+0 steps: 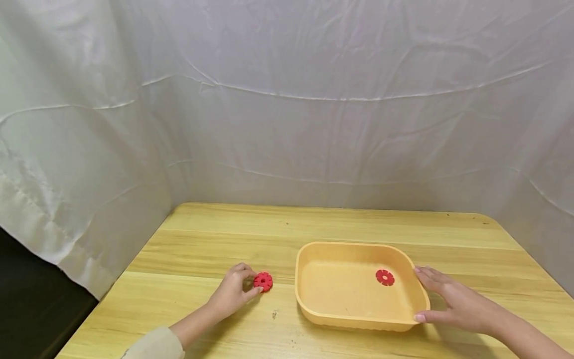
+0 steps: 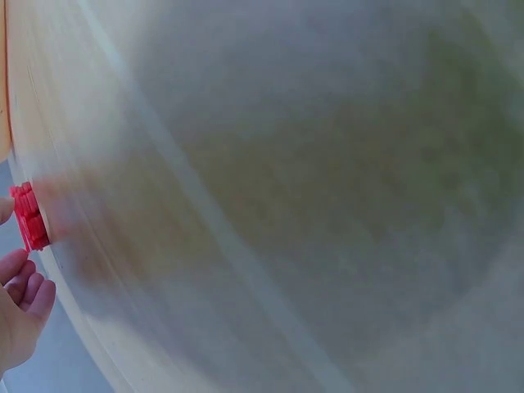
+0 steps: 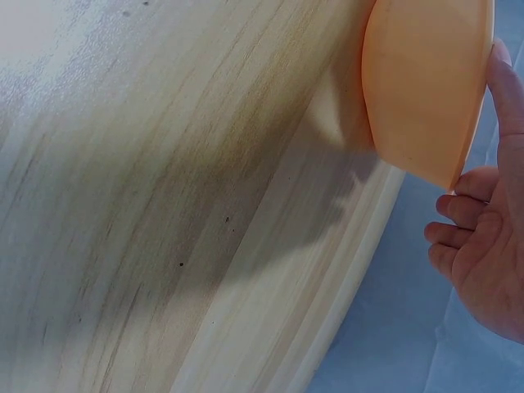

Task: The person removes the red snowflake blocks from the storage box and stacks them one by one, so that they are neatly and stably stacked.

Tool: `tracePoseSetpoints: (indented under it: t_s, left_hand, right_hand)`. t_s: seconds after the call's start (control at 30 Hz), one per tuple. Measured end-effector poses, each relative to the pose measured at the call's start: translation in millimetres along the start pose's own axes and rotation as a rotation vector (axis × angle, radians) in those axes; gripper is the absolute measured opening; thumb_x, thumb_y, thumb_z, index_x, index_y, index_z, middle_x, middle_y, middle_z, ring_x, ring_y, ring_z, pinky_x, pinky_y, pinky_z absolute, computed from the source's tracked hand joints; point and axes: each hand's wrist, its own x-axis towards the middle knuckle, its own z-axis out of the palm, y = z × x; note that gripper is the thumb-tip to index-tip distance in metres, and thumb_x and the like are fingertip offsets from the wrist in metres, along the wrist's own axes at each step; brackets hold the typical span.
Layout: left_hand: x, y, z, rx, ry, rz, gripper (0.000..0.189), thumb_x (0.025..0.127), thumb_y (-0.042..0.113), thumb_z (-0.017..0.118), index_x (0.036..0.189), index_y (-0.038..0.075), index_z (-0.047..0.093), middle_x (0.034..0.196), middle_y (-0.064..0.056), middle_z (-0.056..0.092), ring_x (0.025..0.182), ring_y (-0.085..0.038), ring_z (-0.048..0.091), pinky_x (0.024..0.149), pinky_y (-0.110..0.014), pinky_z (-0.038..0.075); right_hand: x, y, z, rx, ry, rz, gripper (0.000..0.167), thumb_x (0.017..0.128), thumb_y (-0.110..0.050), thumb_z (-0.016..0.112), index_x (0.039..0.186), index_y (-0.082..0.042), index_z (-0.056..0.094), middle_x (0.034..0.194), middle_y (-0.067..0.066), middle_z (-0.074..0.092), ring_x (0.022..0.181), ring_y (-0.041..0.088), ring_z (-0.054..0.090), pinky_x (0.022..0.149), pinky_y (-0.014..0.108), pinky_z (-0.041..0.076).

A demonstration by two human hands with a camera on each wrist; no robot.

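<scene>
A small stack of red notched discs (image 1: 263, 282) stands on the wooden table, the top one showing a hole in its centre. My left hand (image 1: 233, 290) holds the stack by its edge between thumb and fingers. The left wrist view shows the stacked discs (image 2: 29, 217) side-on at the left border, with part of the hand (image 2: 23, 315) below. To the right sits a shallow orange plastic basin (image 1: 350, 319), with one flat red notched disc (image 1: 384, 277) inside. My right hand (image 1: 457, 301) grips the basin's right end, thumb at the near corner and fingers along the rim.
Pale wood grain covers the tabletop (image 1: 215, 224), which has rounded far corners. Small dark specks and a worn mark (image 1: 275, 314) lie between the left hand and the basin. A whitish cloth (image 1: 314, 134) hangs behind the table and at both sides.
</scene>
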Motion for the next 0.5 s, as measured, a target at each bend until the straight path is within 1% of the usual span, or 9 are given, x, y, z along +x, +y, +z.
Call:
tracePoseSetpoints:
  t_s: [0.17,0.2,0.27,0.3,0.33,0.4,0.47,0.5]
  left_hand:
    - [-0.8,-0.7,0.1,0.029,0.014,0.019,0.019,0.072,0.008,0.077,0.086,-0.001,0.068,0.086,-0.002,0.06,0.083,-0.015,0.056,0.071,-0.026,0.054]
    - [-1.0,-0.7,0.0,0.031,0.015,0.022,0.019,0.072,0.008,0.077,0.086,-0.001,0.068,0.086,-0.002,0.06,0.083,-0.015,0.056,0.071,-0.026,0.054]
    - [-1.2,-1.0,-0.2,0.029,0.017,0.024,0.019,0.072,0.008,0.076,0.086,-0.001,0.068,0.086,-0.002,0.06,0.083,-0.015,0.056,0.071,-0.026,0.054]
    - [-1.3,-1.1,-0.4,0.029,0.017,0.026,0.019,0.072,0.008,0.076,0.087,-0.001,0.068,0.086,-0.002,0.06,0.083,-0.015,0.057,0.072,-0.026,0.054]
    - [-1.5,-1.3,-0.5,0.028,0.019,0.025,0.02,0.072,0.009,0.076,0.087,-0.002,0.068,0.086,-0.003,0.06,0.083,-0.015,0.057,0.072,-0.026,0.054]
    - [-1.4,-1.4,-0.8,0.02,0.02,0.02,0.02,0.073,0.009,0.076,0.088,-0.002,0.068,0.087,-0.003,0.06,0.084,-0.017,0.058,0.073,-0.027,0.055]
    - [-0.9,-1.1,-1.3,0.01,0.025,0.011,0.02,0.074,0.009,0.075,0.089,-0.003,0.068,0.088,-0.004,0.06,0.086,-0.018,0.059,0.075,-0.028,0.055]
    - [-0.6,-0.7,-1.8,0.0,0.027,0.005,0.02,0.075,0.009,0.074,0.09,-0.003,0.068,0.088,-0.004,0.06,0.086,-0.019,0.059,0.075,-0.028,0.055]
  right_hand:
    - [0.0,1.5,1.0,0.0,0.006,-0.009,0.09,0.066,-0.052,0.074,0.131,0.005,0.048,0.131,0.022,0.051,0.113,0.039,0.053,0.088,0.028,0.05]
    - [0.1,2.2,1.4,0.004,0.01,-0.015,0.09,0.066,-0.052,0.074,0.131,0.005,0.048,0.131,0.022,0.051,0.113,0.039,0.053,0.09,0.024,0.048]
    - [-0.2,2.4,1.7,0.014,0.016,-0.018,0.09,0.066,-0.051,0.075,0.131,0.005,0.047,0.131,0.022,0.051,0.112,0.039,0.052,0.094,0.012,0.038]
    - [-0.4,2.5,2.0,0.023,0.021,-0.021,0.09,0.066,-0.051,0.075,0.131,0.005,0.047,0.132,0.022,0.051,0.112,0.04,0.052,0.096,0.006,0.03]
    - [-0.5,2.6,2.3,0.028,0.024,-0.023,0.09,0.066,-0.051,0.075,0.131,0.005,0.047,0.132,0.022,0.051,0.112,0.04,0.052,0.096,0.003,0.026]
    - [-0.8,2.9,3.0,0.042,0.029,-0.027,0.09,0.066,-0.05,0.075,0.131,0.006,0.047,0.132,0.023,0.05,0.112,0.04,0.051,0.094,-0.002,0.01]
    - [-0.9,3.0,3.2,0.042,0.032,-0.028,0.09,0.066,-0.05,0.075,0.131,0.006,0.047,0.132,0.023,0.05,0.112,0.04,0.051,0.094,-0.002,0.01]
    - [-0.9,3.0,3.1,0.04,0.032,-0.027,0.09,0.066,-0.05,0.075,0.131,0.005,0.047,0.132,0.022,0.051,0.112,0.04,0.051,0.095,-0.001,0.012]
